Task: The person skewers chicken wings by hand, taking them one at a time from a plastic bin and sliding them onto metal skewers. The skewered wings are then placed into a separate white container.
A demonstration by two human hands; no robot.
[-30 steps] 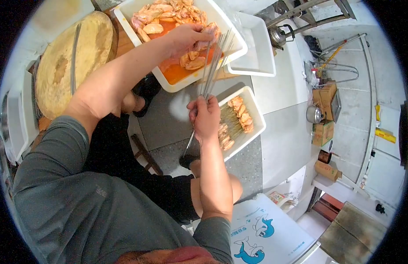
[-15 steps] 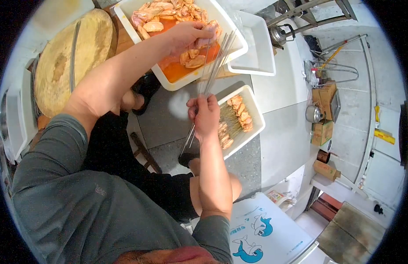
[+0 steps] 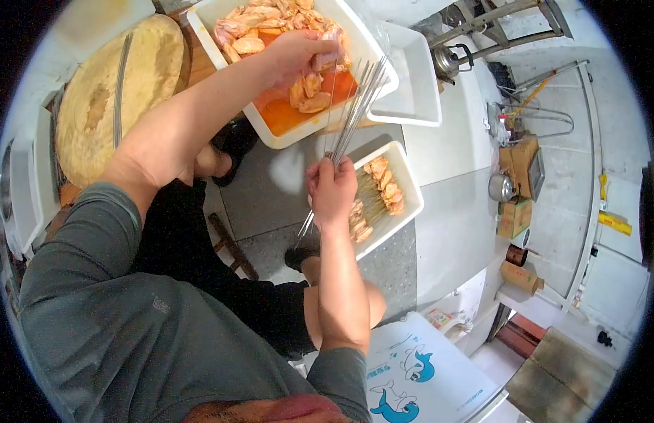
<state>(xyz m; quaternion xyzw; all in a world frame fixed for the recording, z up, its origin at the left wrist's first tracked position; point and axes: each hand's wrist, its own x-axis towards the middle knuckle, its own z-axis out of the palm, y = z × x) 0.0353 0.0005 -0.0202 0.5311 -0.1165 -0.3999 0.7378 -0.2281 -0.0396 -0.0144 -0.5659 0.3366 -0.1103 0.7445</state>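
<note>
My left hand (image 3: 304,56) is closed on a piece of raw meat (image 3: 328,58) over a white tub (image 3: 270,143) of meat pieces in orange-red liquid. Below it, my right hand (image 3: 332,192) grips a bundle of thin metal skewers (image 3: 361,99), whose long ends fan up towards the tub. One thin skewer runs apart from the bundle, up to the meat at my left hand; whether it has pierced the meat is not clear. Beside my right hand, a smaller white tray (image 3: 412,204) holds skewered meat (image 3: 385,185) in two rows.
An empty white tub (image 3: 419,77) stands beside the meat tub. At the left is a round wooden board (image 3: 87,106) with a bundle of skewers lying on it. Kettles (image 3: 502,187) and cardboard boxes (image 3: 514,218) stand to the right, and a white lid (image 3: 440,366) with dolphin pictures below.
My right hand has turned slightly and its skewer bundle leans further right, more fanned out. My left hand has shifted slightly left, still on the meat.
</note>
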